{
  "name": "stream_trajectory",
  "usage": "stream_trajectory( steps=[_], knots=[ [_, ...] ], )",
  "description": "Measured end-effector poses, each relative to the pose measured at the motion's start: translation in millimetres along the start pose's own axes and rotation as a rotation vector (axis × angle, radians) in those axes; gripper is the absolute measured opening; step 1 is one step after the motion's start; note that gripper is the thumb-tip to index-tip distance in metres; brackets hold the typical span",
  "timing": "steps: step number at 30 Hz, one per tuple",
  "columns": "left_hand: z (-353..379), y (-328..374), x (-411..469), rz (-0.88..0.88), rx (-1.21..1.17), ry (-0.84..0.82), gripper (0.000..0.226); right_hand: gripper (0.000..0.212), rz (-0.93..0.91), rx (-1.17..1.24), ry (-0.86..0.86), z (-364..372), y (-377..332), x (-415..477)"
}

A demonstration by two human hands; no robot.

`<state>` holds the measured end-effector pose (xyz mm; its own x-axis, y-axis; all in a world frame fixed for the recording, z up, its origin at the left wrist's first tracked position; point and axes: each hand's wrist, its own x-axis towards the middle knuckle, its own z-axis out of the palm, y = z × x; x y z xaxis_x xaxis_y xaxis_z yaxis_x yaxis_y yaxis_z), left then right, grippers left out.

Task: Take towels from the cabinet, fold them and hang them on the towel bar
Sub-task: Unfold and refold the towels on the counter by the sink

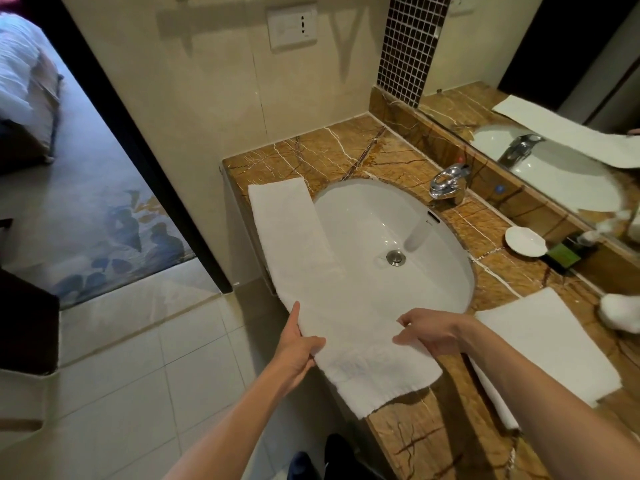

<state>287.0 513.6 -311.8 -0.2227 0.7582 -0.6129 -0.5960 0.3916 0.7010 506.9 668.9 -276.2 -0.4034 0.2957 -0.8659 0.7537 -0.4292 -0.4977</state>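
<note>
the towel (304, 244) is a long white strip, folded lengthwise, and it lies on the counter (346, 147) along the edge opposite to the faucet (448, 183). its far end is flat on the marble beside the sink (398, 220), its middle part covers the near rim of the basin, and its outer edge goes a little past the edge of the counter. the left hand (299, 344) grasps the outer edge of the towel not far from the near end, with the thumb on top of the cloth and the fingers under it. the right hand (429, 332) holds the inner edge across from it, with its fingers curled and pinching the cloth. a second towel (547, 334), folded to a flat rectangle, lies on the counter just beside the right hand, and the right forearm passes over its near part. the drain (396, 257) is in the bottom of the sink. a small white dish (524, 240) stands on the counter beyond the second towel, close to the mirror (554, 98), and the mirror reflects the faucet and the towel. at the left a tiled floor (138, 375) meets a patterned carpet (104, 230) through a doorway.
</note>
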Motion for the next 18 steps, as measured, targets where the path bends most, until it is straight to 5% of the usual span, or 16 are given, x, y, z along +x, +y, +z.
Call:
stream_trajectory(
  steps=[9,18],
  knots=[
    [2,-24,-12,-0.036,0.156,0.069,0.095,0.031,0.078,-0.016,0.021,4,26,15],
    [5,-60,-24,-0.089,0.331,0.103,0.053,0.039,0.134,-0.139,0.088,9,44,4]
  ],
)
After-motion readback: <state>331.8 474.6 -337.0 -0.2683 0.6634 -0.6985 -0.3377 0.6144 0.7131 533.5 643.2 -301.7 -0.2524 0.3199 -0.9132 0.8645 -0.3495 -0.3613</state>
